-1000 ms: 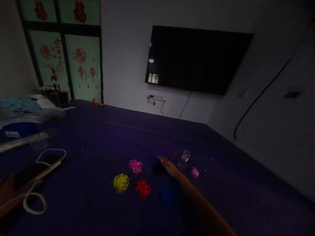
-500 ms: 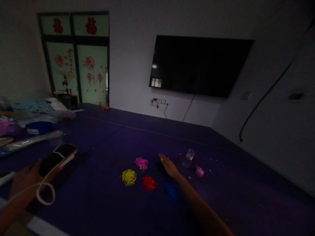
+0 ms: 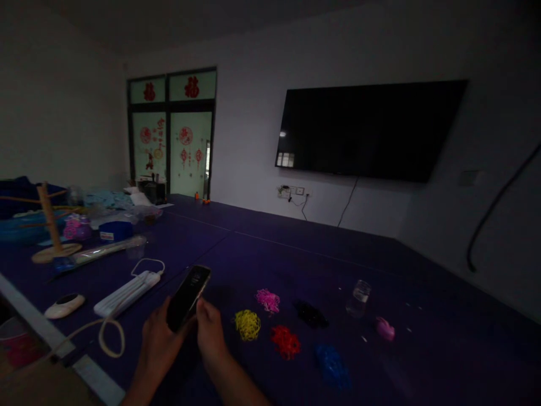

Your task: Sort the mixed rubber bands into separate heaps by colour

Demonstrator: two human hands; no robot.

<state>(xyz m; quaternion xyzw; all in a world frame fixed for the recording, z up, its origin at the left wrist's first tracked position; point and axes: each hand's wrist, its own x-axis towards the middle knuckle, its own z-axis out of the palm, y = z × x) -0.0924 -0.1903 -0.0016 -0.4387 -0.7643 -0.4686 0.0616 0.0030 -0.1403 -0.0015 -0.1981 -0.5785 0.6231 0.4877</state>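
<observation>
My left hand (image 3: pixel 158 332) is closed round a dark smartphone (image 3: pixel 188 296), whose screen is lit with small digits and faces up towards me. Against the phone's lower right side is my right hand (image 3: pixel 210 330), curled with its thumb at the edge; its other fingers are mostly hidden. Just right of my hands lie loose heaps of small rubber bands: yellow bands (image 3: pixel 247 325), pink bands (image 3: pixel 267 301), red bands (image 3: pixel 286 341) and black bands (image 3: pixel 311 313). A blue heap (image 3: pixel 332 365) lies nearest me on the right.
Left of the phone are a white power strip (image 3: pixel 127 293) with a looping cable and a white oval device (image 3: pixel 65 306). A wooden stand (image 3: pixel 49 220) and plastic packages fill the far left. A clear bottle (image 3: pixel 358 299) and a pink object (image 3: pixel 385 329) stand right on the purple tabletop (image 3: pixel 262 254).
My right hand has left the black bands and come left to the phone. My left hand has brought the phone rightward, away from the power strip. The view has shifted left.
</observation>
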